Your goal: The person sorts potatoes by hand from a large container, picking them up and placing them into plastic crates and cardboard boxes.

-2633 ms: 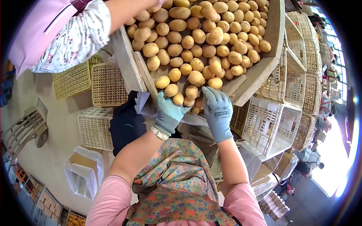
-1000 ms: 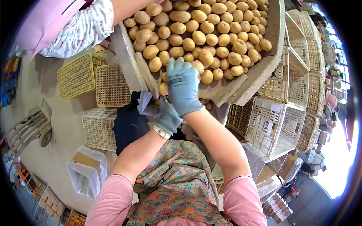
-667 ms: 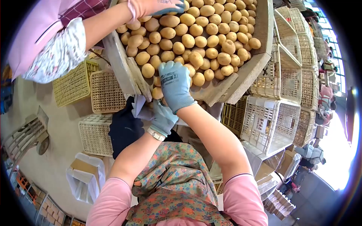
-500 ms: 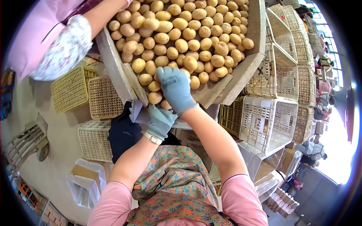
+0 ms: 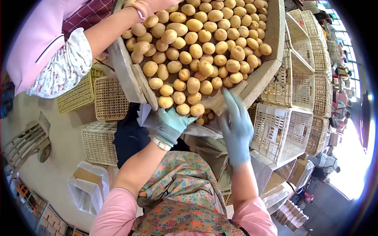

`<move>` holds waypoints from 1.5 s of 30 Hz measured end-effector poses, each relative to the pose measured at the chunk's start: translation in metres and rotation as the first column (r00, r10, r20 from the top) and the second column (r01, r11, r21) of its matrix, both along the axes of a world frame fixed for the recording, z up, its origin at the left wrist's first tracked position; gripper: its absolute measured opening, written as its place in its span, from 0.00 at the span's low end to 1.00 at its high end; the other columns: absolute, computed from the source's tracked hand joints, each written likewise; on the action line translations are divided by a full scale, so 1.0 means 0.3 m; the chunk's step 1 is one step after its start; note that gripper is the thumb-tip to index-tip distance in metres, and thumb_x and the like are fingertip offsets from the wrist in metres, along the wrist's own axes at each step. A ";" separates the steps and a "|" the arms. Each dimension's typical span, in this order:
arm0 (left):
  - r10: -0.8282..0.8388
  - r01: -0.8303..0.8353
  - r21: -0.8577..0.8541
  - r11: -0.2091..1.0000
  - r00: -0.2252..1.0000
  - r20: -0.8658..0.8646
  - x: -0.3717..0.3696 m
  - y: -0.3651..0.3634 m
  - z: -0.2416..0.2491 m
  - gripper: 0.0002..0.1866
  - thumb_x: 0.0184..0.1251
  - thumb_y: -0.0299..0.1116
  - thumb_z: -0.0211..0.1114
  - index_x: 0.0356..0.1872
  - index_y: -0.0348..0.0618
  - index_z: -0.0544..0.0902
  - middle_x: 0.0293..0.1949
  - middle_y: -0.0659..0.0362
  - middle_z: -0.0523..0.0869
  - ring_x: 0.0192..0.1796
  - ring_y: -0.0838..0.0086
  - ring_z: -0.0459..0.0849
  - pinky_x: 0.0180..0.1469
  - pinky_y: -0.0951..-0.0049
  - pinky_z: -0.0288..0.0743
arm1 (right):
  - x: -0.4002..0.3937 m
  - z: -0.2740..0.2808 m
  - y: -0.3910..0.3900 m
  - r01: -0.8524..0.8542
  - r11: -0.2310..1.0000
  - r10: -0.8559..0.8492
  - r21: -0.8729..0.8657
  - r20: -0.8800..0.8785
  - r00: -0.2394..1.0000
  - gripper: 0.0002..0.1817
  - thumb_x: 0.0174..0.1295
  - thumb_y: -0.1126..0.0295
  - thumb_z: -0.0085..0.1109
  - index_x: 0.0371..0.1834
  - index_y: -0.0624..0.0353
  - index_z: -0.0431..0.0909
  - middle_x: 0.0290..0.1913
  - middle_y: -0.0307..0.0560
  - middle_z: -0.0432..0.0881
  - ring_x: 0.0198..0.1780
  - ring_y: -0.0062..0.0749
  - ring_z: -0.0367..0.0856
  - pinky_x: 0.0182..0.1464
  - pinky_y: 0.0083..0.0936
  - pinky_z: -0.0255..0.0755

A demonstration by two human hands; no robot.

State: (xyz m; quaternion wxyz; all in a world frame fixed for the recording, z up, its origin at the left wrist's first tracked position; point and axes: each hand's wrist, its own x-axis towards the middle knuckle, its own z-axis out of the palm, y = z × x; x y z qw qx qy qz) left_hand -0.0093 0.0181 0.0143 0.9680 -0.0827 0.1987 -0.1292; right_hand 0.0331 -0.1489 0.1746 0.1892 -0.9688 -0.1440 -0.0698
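Many yellow-brown potatoes [image 5: 195,51] lie on a sloping sorting table with raised worn edges [image 5: 258,80]. At its narrow lower mouth is my left hand [image 5: 173,126] in a blue-grey glove, fingers spread against the lowest potatoes [image 5: 183,109]. My right hand [image 5: 237,128], gloved alike and slightly blurred, hovers right of the mouth with fingers stretched out and nothing in them. Just below the mouth, a few potatoes [image 5: 205,117] show in a plastic-lined opening, partly hidden by the lip and the potatoes above.
Another person's gloved hand [image 5: 151,6] reaches over the table's upper left. Stacked plastic crates [image 5: 279,131] stand on the right, and more crates [image 5: 111,98] on the left floor. A plastic-lined box [image 5: 88,187] and a wooden cart [image 5: 29,143] are at lower left.
My right hand has left the potatoes and swung right, its fingers straightening. Potatoes near the mouth have shifted down toward my left hand, which has spread its fingers. The other person's hand shows more.
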 end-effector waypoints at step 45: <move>0.067 0.001 0.203 0.979 0.943 -0.325 -0.013 -0.002 0.028 0.35 0.83 0.61 0.44 0.78 0.48 0.69 0.75 0.55 0.74 0.76 0.59 0.73 0.79 0.50 0.65 | -0.078 -0.301 0.191 -0.078 0.979 0.096 0.190 -0.085 0.992 0.24 0.64 0.65 0.72 0.62 0.55 0.78 0.57 0.53 0.84 0.50 0.52 0.87 0.47 0.40 0.82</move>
